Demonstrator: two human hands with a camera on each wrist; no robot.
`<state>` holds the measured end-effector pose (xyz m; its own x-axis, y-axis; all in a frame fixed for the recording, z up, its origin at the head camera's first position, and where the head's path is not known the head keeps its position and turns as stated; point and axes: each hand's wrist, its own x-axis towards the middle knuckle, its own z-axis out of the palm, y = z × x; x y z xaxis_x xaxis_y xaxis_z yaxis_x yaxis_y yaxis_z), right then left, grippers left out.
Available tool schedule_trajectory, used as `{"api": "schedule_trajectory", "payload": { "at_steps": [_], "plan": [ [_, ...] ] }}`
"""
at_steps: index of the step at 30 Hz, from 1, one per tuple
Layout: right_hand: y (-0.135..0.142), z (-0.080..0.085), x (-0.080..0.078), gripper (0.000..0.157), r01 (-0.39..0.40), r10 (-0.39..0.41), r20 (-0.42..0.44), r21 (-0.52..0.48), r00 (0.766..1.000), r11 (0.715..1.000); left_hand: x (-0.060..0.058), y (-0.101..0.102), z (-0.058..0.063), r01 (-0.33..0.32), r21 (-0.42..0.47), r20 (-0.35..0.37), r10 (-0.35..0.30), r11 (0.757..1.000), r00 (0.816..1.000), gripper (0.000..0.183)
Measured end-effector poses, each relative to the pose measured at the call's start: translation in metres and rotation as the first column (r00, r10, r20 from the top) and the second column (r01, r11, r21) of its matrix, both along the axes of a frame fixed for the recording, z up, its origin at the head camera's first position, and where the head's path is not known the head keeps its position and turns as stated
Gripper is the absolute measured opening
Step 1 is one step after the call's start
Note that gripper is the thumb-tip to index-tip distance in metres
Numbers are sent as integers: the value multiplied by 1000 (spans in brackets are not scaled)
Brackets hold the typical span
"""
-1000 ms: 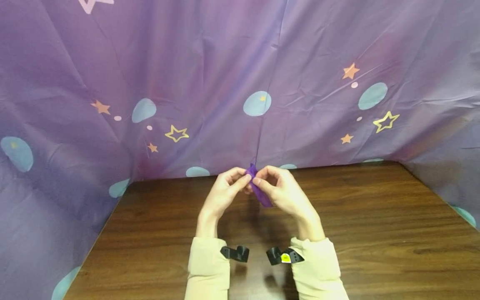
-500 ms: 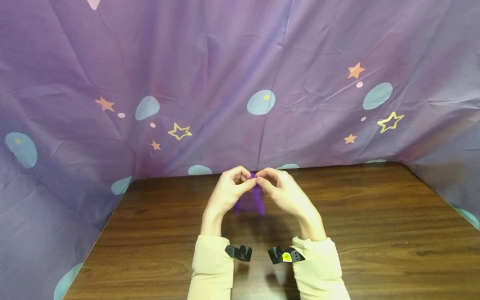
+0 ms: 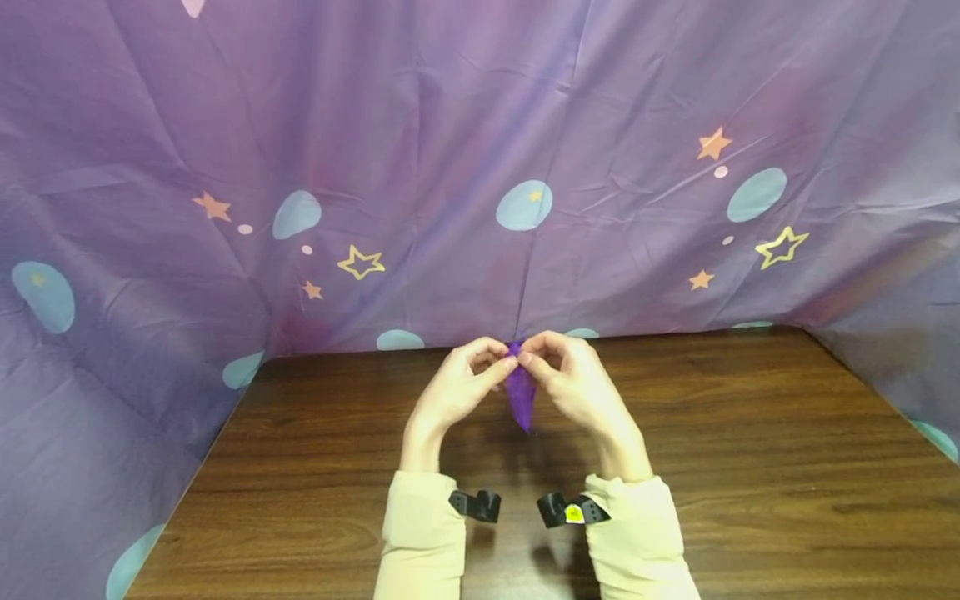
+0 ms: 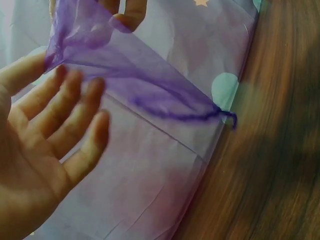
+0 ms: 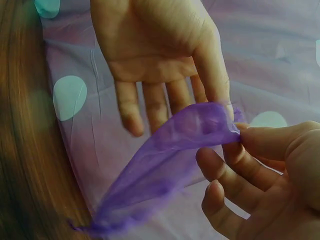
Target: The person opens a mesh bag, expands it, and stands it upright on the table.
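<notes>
Left hand (image 3: 453, 387), right hand (image 3: 576, 379) and pouch (image 3: 521, 402) block the table's (image 3: 750, 467) middle
Room lies toward its left and right edges; star-print curtain (image 3: 420, 167) walls the back edge.

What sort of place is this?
Probably an improvised recording booth: a wood-grain table enclosed at back and sides by a purple star-printed curtain, with black wrist cameras over the sleeves.

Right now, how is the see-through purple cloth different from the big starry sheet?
The sheer purple cloth is small, but the starry sheet is huge. The cloth is see-through and plain; the sheet has stars and ovals. The cloth is pinched between the left hand and right hand, while the sheet hangs behind the table. Both are purple.
</notes>
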<state>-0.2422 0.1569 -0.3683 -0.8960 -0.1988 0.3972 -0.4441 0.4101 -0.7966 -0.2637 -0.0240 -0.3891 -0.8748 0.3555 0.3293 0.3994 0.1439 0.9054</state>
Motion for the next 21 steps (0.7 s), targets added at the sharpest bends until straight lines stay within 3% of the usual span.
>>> {"api": "schedule_trajectory", "payload": {
  "at_steps": [3,8,16,21],
  "plan": [
    [-1,0,0,5,18,-18,4,-3,1000,1000,0,-1,0,-5,-66,-52,2,998,999,16],
    [-1,-1,-1,6,47,-47,7,3,999,999,-1,-2,1,-95,-99,-140,81,991,987,13],
    [-1,-2,-1,11,25,-25,-1,109,1000,994,-1,1,2,-145,-69,-160,132,987,978,10],
    [-4,-3,-2,10,69,-65,-33,138,997,988,0,-1,2,-185,-36,-183,176,982,967,7]
  ]
}}
